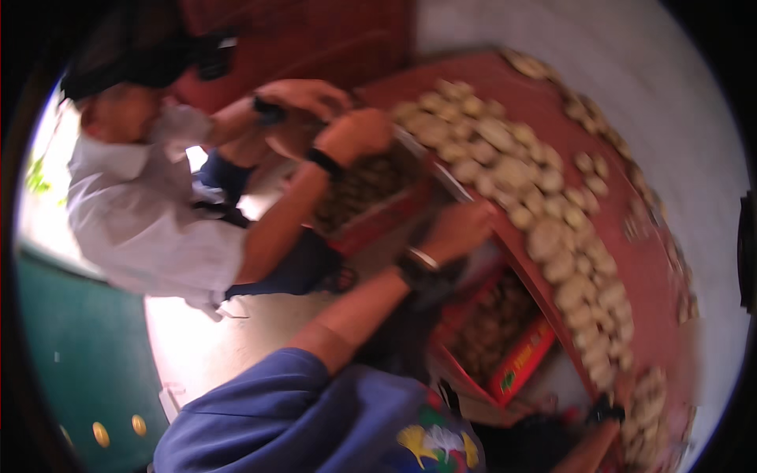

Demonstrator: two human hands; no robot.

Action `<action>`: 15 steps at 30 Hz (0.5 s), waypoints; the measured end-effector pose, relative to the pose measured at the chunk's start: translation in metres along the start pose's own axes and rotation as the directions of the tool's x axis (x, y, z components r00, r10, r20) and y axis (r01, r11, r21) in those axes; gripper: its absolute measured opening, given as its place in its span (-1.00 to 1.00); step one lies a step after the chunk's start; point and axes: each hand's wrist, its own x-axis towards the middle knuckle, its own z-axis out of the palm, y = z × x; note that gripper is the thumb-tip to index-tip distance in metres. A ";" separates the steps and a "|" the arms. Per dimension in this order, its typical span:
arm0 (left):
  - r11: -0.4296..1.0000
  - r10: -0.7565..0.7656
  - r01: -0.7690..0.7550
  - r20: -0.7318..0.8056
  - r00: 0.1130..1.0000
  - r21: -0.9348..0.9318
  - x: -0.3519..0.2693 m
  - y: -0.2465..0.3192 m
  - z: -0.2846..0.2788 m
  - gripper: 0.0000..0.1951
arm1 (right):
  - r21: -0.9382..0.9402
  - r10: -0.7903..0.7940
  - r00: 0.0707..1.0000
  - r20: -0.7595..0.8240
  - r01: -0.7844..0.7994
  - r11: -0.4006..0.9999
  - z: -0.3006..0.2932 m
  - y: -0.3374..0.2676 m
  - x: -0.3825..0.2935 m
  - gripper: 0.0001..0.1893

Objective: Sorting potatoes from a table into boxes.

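My left hand [460, 229], blurred, is at the near edge of a dark red table [644, 266], by the end of a pale strip [452, 180]. Its fingertips are hard to make out, and whether it holds anything cannot be told. My right hand [622, 387], beyond a black wristband at the lower right, is over the table's edge beside a long heap of pale tan, rounded, lumpy pieces [514, 174]. Its fingers are blurred too. Between my arms, below the table edge, an open red cardboard box [523, 366] holds darker brown lumps [494, 325].
At the left a co-worker in a light shirt [154, 219] has both hands near the table corner, above another open box [384, 210] of brown pieces. More pieces [597, 121] line the wall side of the table. A green panel [89, 355] stands at the lower left.
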 end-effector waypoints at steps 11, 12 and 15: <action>0.983 0.141 -0.118 0.171 0.975 -0.139 0.014 0.039 0.050 -0.83 | 0.050 0.401 0.814 -0.421 -0.420 0.906 -0.046 0.052 -0.077 -0.50; 0.990 0.128 -0.116 0.181 0.975 -0.078 0.006 0.038 0.044 -0.83 | 0.039 0.397 0.798 -0.454 -0.427 0.903 -0.032 0.020 -0.070 -0.51; 0.982 0.172 -0.150 0.205 0.963 -0.115 0.007 0.042 0.057 -0.81 | 0.109 0.340 0.785 -0.519 -0.333 0.937 -0.035 0.018 -0.068 -0.49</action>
